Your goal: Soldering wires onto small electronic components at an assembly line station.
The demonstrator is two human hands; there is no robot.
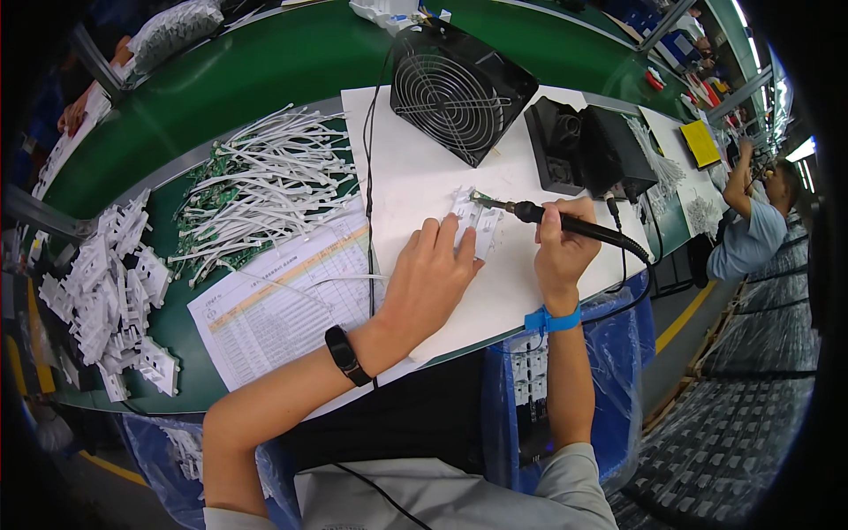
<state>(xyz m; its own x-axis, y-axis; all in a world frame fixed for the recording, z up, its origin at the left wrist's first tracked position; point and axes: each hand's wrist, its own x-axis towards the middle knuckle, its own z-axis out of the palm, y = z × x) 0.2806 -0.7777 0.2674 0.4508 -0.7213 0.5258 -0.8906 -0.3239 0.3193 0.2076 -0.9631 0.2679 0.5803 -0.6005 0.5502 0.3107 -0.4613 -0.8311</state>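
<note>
My right hand [565, 250] is closed round the handle of a black soldering iron [528, 212], held like a pen. The iron's metal tip reaches left to a small green circuit board [478, 196] at the far end of a white plastic part [485, 233]. Whether the tip touches the board is too small to tell. My left hand [430, 276] steadies the plastic part on the white work sheet [495, 305], its fingertips pressed on the near left side. Those fingers hide some of the part. A black band is round my left wrist, a blue strap round my right.
A black fan with a wire guard [452, 97] and a black soldering stand [558, 146] are beyond my hands. White wires with green boards [265, 190] and white plastic parts [110, 283] lie in piles leftward, near a printed sheet [283, 305]. A co-worker [751, 221] sits at right.
</note>
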